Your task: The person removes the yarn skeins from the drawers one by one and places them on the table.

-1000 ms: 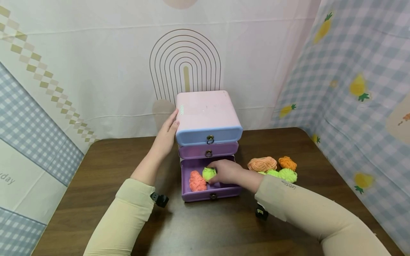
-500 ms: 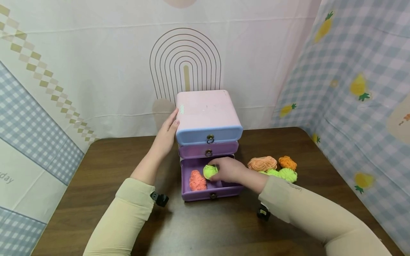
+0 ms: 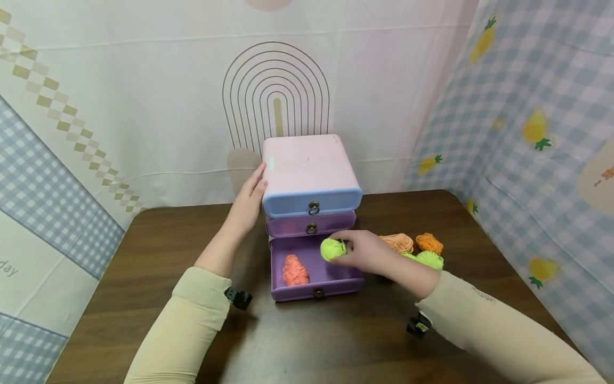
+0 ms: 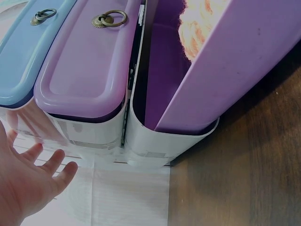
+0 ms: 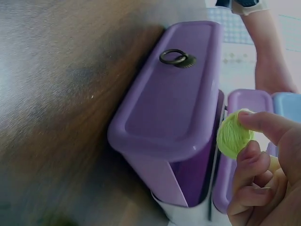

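A small drawer cabinet with a pink top has its purple bottom drawer pulled out. Inside that drawer lies a coral ball of yarn. My right hand pinches a neon yellow-green ball of yarn between thumb and fingers, raised over the drawer's right part. In the right wrist view the same yellow-green yarn shows at the fingertips. My left hand rests against the cabinet's left side near the top, its fingers spread and straight.
On the dark wooden table, right of the cabinet, lie peach yarn, orange yarn and yellow-green yarn, partly behind my right hand. The blue top drawer and purple middle drawer are closed. A fabric backdrop hangs behind.
My right hand has lifted the yellow-green yarn up and to the right, away from the coral yarn in the drawer. The left hand stays at the cabinet's side.
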Demonstrator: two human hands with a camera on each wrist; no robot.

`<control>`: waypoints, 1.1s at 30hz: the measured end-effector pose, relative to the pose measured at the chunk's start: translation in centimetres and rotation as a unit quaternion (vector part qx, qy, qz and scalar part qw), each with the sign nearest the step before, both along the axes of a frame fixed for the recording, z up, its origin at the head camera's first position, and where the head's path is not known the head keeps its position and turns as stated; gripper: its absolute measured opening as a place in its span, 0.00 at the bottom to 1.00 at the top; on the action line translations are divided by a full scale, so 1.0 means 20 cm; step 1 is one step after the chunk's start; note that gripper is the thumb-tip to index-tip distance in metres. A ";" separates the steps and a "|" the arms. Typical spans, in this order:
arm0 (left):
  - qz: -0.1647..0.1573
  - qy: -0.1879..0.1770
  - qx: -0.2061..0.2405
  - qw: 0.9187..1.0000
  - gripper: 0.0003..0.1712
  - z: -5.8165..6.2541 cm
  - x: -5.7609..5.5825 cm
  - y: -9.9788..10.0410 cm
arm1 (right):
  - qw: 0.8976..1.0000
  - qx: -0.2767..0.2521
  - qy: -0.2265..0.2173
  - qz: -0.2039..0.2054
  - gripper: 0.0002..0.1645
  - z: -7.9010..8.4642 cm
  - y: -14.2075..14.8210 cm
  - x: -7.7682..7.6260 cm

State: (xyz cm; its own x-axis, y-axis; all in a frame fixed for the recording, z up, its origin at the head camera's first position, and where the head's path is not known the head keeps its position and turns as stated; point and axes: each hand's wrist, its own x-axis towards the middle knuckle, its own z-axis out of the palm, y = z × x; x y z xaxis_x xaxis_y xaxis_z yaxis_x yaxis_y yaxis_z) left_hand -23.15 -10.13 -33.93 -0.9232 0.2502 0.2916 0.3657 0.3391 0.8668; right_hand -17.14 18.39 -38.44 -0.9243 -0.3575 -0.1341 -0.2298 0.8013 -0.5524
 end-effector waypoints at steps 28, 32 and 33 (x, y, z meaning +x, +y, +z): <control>0.015 0.006 -0.001 1.000 0.33 -0.18 -0.15 -0.04 | 0.997 -0.013 -0.058 -0.055 0.41 -0.12 0.55 0.36; 0.014 0.006 0.003 1.000 0.33 -0.18 -0.14 -0.04 | 0.996 0.004 -0.071 -0.061 0.39 -0.17 0.60 0.38; 0.013 0.006 0.004 1.000 0.33 -0.18 -0.14 -0.04 | 0.995 0.008 -0.075 -0.064 0.39 -0.18 0.61 0.38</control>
